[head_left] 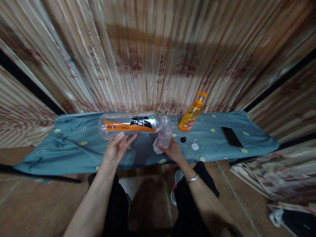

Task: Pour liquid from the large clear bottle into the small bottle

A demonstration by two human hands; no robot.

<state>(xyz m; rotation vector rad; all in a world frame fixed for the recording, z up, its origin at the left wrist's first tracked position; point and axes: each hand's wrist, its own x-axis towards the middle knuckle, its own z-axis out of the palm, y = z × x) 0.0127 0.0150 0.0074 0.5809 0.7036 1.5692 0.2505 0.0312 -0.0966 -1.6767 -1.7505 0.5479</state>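
A large clear plastic bottle (120, 126) with an orange, silver and black label lies sideways above the cloth. My left hand (118, 148) holds it from below near its base, fingers apart. Its neck points right and meets the top of a small clear plastic bottle (165, 135), which stands slightly tilted with a pink-marked label. My right hand (173, 150) grips the small bottle low down. Whether the two mouths touch, I cannot tell. Crumpled white tissue (156, 147) lies by the small bottle's base.
An orange pump bottle (190, 118) stands on the blue-green cloth (71, 138) to the right. Beside it are a black cap (183, 139), a white cap (195, 146) and a dark phone (231, 137). A striped curtain (148, 59) hangs behind; black poles flank the cloth.
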